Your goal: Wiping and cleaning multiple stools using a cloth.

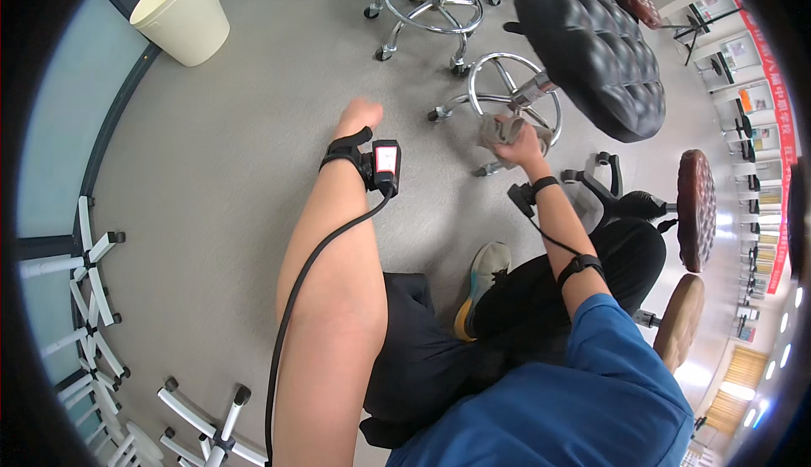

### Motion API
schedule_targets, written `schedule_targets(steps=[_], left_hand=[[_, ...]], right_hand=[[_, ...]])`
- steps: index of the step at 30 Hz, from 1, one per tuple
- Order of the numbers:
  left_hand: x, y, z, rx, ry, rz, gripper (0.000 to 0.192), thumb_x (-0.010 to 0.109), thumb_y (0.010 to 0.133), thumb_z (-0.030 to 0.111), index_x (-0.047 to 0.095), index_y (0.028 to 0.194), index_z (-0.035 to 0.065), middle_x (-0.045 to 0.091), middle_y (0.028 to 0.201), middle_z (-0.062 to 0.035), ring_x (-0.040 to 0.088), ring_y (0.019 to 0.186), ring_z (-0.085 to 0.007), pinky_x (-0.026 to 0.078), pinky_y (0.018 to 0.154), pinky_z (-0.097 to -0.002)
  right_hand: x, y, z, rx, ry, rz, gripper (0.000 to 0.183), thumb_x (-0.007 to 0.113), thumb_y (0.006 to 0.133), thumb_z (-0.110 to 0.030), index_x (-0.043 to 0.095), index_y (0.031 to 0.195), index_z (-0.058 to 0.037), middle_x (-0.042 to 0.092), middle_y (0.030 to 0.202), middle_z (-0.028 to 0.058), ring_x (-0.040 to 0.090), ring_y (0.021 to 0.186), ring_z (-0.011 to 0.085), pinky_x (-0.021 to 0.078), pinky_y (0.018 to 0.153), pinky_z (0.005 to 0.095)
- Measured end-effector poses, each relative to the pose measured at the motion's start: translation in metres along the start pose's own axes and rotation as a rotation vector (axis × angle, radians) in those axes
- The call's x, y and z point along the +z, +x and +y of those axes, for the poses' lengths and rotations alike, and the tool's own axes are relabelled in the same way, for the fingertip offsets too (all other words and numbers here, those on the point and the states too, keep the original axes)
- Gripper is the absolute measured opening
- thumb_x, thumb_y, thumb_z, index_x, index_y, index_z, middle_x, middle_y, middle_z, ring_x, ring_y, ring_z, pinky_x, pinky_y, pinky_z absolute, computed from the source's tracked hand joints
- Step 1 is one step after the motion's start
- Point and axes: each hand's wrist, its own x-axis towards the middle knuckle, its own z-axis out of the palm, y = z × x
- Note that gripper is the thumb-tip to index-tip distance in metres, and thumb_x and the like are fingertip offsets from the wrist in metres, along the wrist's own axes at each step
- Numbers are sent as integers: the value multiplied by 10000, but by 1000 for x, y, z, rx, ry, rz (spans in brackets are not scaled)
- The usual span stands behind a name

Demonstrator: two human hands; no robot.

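Note:
My right hand point(523, 145) is closed on a crumpled grey-brown cloth point(500, 131), against the lower chrome foot ring point(475, 90) of a wheeled stool. The stool's tufted black seat point(595, 49) leans toward the upper right, above the hand. My left hand point(362, 114) is to the left over the floor, slightly blurred. Its fingers are partly hidden, and nothing is visibly held in it. Both wrists wear black straps with small devices and cables.
More chrome wheeled stool bases point(434, 8) stand at the top. A red-brown seat point(697, 210) and a tan seat point(681, 321) are at the right. A cream bin point(184, 17) stands by the upper-left wall. White chair bases point(218, 438) are at lower left. My shoe point(488, 277) rests on the floor.

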Motion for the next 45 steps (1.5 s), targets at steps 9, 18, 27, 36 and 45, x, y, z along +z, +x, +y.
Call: schedule_targets(steps=[9, 18, 27, 36, 45], left_hand=[[8, -6, -7, -101, 24, -3, 437, 534, 802, 205, 619, 1154, -38, 591, 1223, -274, 554, 1182, -403, 449, 967, -460], [-11, 31, -34, 168, -96, 258, 257, 547, 786, 140, 681, 957, 5, 698, 917, -191, 663, 898, -312, 499, 798, -400], [-99, -7, 123, 425, 57, 691, 295, 607, 824, 132, 600, 1087, 1, 608, 1111, -178, 581, 1084, -332, 463, 912, -394], [-100, 12, 315, 1071, 249, 771, 417, 623, 828, 184, 549, 1214, 46, 474, 1339, -194, 466, 1242, -385, 415, 1009, -453], [-122, 36, 325, 683, 642, 636, 523, 466, 935, 307, 398, 1433, 160, 337, 1524, -103, 260, 1431, -295, 206, 1093, -644]], right_hand=[[-47, 12, 84, 594, -661, -201, 538, 691, 722, -374, 581, 1221, -203, 615, 1178, 161, 518, 1175, 389, 457, 935, 458], [-99, 101, 63, 717, -321, -141, 359, 736, 662, -267, 679, 910, -15, 674, 994, 217, 648, 950, 360, 525, 835, 429], [-193, 265, 15, 228, 143, 976, 356, 710, 766, -326, 624, 1009, -81, 683, 872, 136, 672, 815, 324, 525, 714, 382], [-137, 363, -23, 24, -148, 523, 500, 638, 714, -379, 641, 1161, -157, 629, 1195, 99, 517, 1196, 303, 336, 1045, 513], [-138, 306, -73, -243, 30, 566, 443, 721, 638, -347, 642, 1033, -163, 652, 999, 64, 603, 1028, 268, 417, 971, 454]])
